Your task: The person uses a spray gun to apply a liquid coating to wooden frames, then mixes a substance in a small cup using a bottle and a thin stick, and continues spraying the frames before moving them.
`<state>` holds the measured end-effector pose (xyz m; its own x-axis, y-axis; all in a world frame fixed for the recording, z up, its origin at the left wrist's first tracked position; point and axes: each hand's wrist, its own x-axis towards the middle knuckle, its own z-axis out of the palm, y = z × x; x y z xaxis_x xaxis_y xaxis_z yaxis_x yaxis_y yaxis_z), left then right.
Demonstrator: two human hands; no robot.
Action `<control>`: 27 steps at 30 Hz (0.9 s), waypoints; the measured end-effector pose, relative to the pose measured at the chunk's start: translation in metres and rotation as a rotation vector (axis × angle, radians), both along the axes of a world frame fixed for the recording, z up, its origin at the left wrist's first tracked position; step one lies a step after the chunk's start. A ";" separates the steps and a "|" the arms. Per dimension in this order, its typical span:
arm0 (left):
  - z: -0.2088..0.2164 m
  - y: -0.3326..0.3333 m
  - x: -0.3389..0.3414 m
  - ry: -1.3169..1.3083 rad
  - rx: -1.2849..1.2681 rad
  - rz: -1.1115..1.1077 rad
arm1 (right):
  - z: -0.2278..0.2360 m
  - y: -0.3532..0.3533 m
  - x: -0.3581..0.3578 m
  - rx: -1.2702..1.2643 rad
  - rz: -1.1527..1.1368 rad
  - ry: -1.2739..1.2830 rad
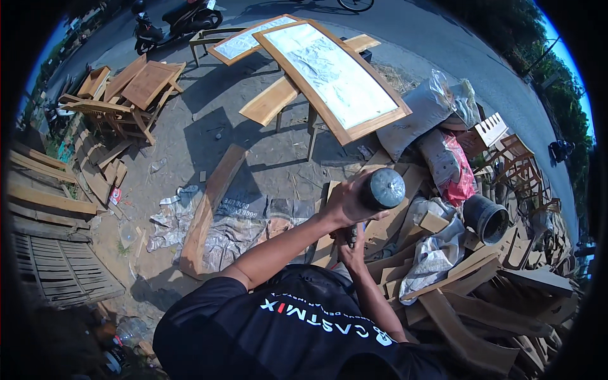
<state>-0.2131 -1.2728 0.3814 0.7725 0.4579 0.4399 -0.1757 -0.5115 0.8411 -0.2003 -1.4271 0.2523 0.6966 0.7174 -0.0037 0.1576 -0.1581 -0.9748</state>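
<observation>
In my left hand (345, 199) is a dark, round lidded cup (384, 189), its domed grey-blue top turned up toward me; the fingers wrap round its side. Just below, my right hand (352, 250) is closed round the dark metal body of what looks like a spray gun (350, 233) under the cup. Most of that body is hidden by my hands. Beyond them, a wood-framed panel (332, 73) with a white, crinkled covering lies on a stand. A second framed panel (253, 39) lies partly behind it, and a bare plank (271, 101) sticks out beneath.
Wood offcuts (465, 320) pile up on my right, near a dark bucket (486, 218) and stuffed sacks (418, 117). A long board (214, 206) lies over flattened sheeting (244, 221). Wooden furniture (149, 85) stands far left, with a motorbike (177, 25) by the road.
</observation>
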 end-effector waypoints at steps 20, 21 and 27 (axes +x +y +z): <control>-0.340 -0.045 0.200 0.969 -0.235 0.038 | 0.167 0.058 0.485 0.180 0.082 0.029; -0.363 -0.031 0.168 0.973 -0.064 0.138 | 0.174 0.062 0.498 0.201 0.064 0.076; -0.360 -0.030 0.171 1.565 -0.239 0.241 | 0.164 0.033 0.595 0.094 -0.059 -0.163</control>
